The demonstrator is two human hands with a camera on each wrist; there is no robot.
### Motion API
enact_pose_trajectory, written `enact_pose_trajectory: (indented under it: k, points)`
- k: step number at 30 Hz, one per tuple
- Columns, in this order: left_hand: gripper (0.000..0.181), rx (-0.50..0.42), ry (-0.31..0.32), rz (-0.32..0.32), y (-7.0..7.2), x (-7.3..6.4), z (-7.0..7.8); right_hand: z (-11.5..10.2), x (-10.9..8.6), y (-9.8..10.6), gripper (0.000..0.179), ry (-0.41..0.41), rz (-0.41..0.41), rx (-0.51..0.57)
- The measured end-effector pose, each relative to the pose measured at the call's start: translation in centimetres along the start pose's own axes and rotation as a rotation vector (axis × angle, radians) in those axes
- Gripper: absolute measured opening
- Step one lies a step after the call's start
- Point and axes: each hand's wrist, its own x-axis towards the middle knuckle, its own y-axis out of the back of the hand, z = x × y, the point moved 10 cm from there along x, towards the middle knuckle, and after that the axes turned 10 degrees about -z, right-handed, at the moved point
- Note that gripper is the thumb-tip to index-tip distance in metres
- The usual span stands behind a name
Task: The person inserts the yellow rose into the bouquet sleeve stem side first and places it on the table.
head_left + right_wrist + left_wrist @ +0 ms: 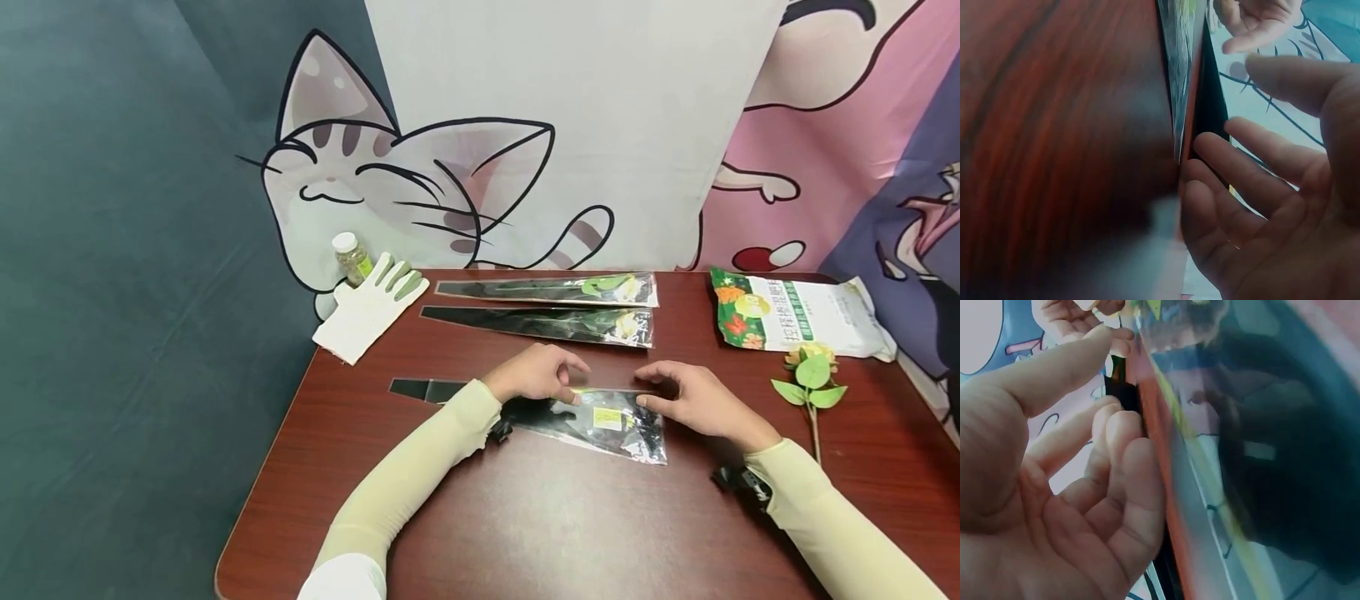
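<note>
A long tapered sleeve of black and clear film [573, 427] lies flat in the middle of the table, with a yellow label [607, 418] near its wide end. My left hand [536, 372] hovers at its far edge, fingers loosely bent and nothing between them. Off the wide right end is my right hand [693, 398], thumb and fingers apart, also holding nothing. In the left wrist view the left fingers [1138, 481] curve beside the film. The right wrist view has the right hand [1266, 206] close by the shiny sleeve's edge, palm showing.
Two similar sleeves [547, 290] [540, 323] with pale flowers lie behind. A white glove [375, 312] and a lidded jar [352, 258] are at the back left. To the right are a printed bag [802, 315] and a loose yellow flower with stem [813, 375].
</note>
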Motion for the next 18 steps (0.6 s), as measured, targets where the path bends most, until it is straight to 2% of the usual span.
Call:
enact_pose_trajectory:
  k: [5,9,13,18]
  points:
    - [0.053,0.095,0.015,-0.054,-1.4,0.0,0.2,-0.5,-0.6,-0.8,0.051,0.017,-0.067,-0.076]
    - [0.056,0.138,0.037,-0.058,-2.0,0.0,0.2,-0.7,-1.0,-1.2,0.058,0.017,-0.101,-0.105]
    - [0.06,0.161,0.048,-0.044,-2.1,-0.2,0.2,-1.3,-1.2,-1.1,0.059,0.045,-0.097,-0.128]
    - [0.061,0.194,0.037,-0.062,-2.2,-0.2,0.2,-1.7,-1.4,-0.8,0.052,0.043,-0.077,-0.142]
